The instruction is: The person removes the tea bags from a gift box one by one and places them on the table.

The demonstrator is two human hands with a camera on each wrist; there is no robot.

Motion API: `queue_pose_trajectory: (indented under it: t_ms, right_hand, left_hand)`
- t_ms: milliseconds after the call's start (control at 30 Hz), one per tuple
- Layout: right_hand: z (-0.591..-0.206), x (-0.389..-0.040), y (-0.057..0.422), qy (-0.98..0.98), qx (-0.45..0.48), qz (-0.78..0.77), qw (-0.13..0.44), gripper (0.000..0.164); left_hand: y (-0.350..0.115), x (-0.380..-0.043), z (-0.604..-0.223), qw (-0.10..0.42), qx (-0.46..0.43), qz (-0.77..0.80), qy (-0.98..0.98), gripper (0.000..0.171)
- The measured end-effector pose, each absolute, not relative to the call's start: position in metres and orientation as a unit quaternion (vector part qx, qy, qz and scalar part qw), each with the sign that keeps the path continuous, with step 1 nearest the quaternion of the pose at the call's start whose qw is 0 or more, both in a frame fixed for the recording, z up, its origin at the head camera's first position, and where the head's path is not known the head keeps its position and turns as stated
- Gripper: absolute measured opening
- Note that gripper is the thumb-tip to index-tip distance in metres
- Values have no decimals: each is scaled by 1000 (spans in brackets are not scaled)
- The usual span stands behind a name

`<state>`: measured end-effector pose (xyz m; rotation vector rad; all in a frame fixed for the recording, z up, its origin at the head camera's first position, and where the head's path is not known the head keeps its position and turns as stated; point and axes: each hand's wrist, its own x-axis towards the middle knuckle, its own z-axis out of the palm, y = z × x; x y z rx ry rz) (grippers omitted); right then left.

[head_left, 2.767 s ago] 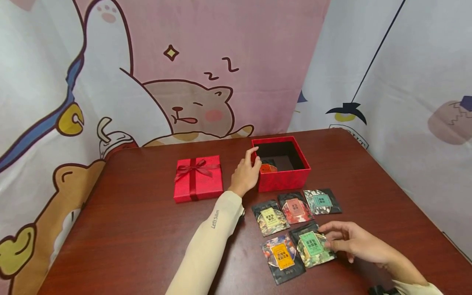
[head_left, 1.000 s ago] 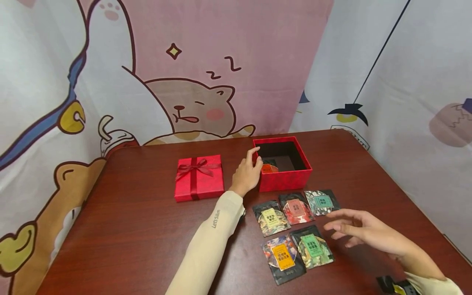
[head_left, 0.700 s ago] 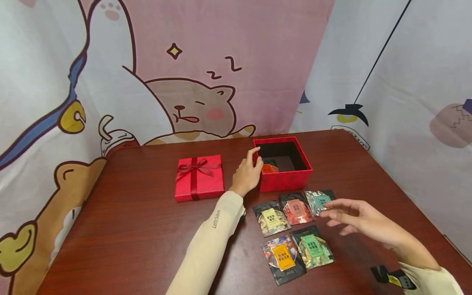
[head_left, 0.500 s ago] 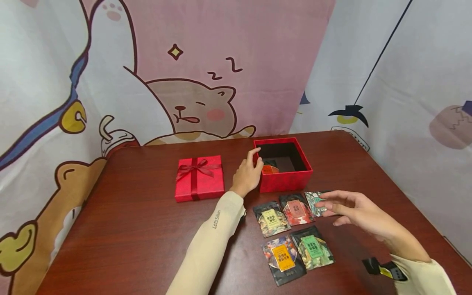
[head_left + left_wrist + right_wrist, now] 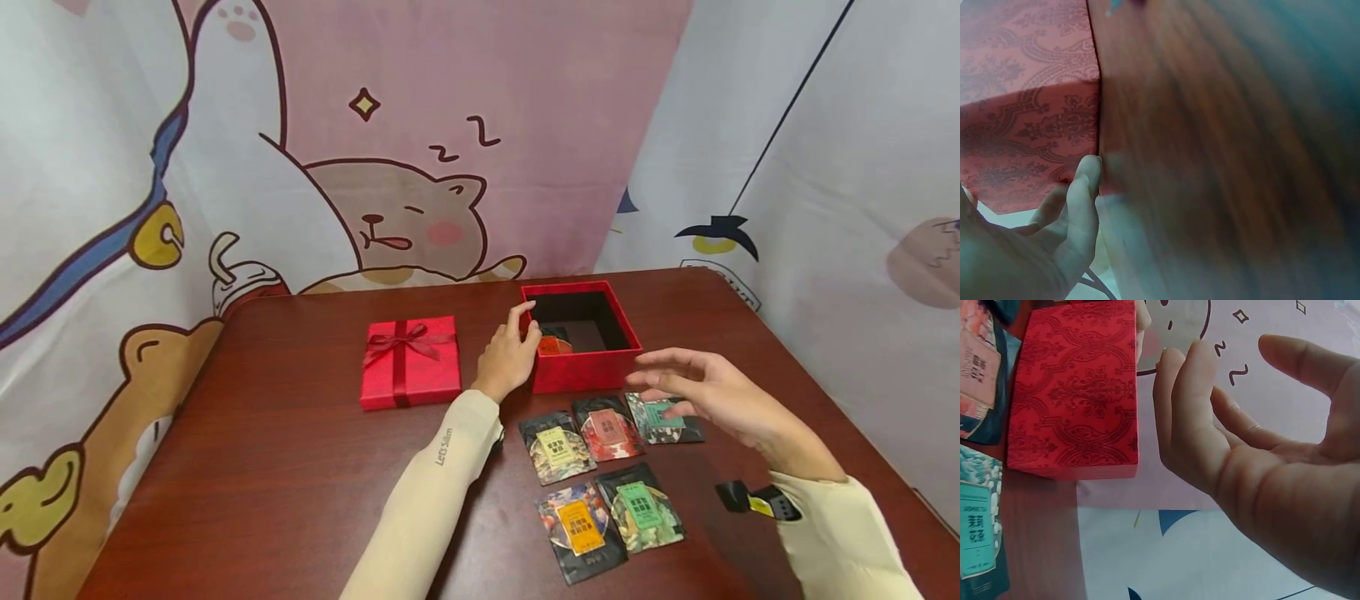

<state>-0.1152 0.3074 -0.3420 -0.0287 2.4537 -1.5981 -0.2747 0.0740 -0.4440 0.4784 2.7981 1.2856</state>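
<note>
The red gift box (image 5: 585,372) stands uncovered at the back of the table, its inside black. My left hand (image 5: 507,358) holds it at the left wall, index finger and thumb at the rim. The left wrist view shows the other fingers bent against the patterned side. A tea sachet with an orange label (image 5: 556,345) lies inside, partly hidden by the front wall. My right hand (image 5: 708,387) hovers by the box's front right corner with relaxed, parted fingers and nothing in them. Under its fingers lies a teal-labelled tea sachet (image 5: 652,429), partly covered in the head view.
The red lid (image 5: 431,379) with its ribbon bow lies left of the box. Before the box lie more tea sachets: red-labelled (image 5: 600,446), yellow-labelled (image 5: 542,468), green-labelled (image 5: 660,521) and amber-labelled (image 5: 566,546). A printed curtain (image 5: 570,150) hangs behind the table.
My right hand has left the green-labelled tea sachet and moved away from me, over the teal-labelled one, toward the box. My left hand keeps its place at the box.
</note>
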Motion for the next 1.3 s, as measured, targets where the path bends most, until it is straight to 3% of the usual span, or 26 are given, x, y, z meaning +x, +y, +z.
queue_pose_trajectory:
  t_ms: [733, 1300]
  right_hand:
    - [-330, -173, 290, 829, -16, -551, 96, 55]
    - [-343, -216, 288, 814, -21, -571, 105, 54]
  left_hand:
    - [74, -276, -445, 8, 153, 408, 900, 48]
    - [75, -273, -442, 8, 145, 394, 908, 48]
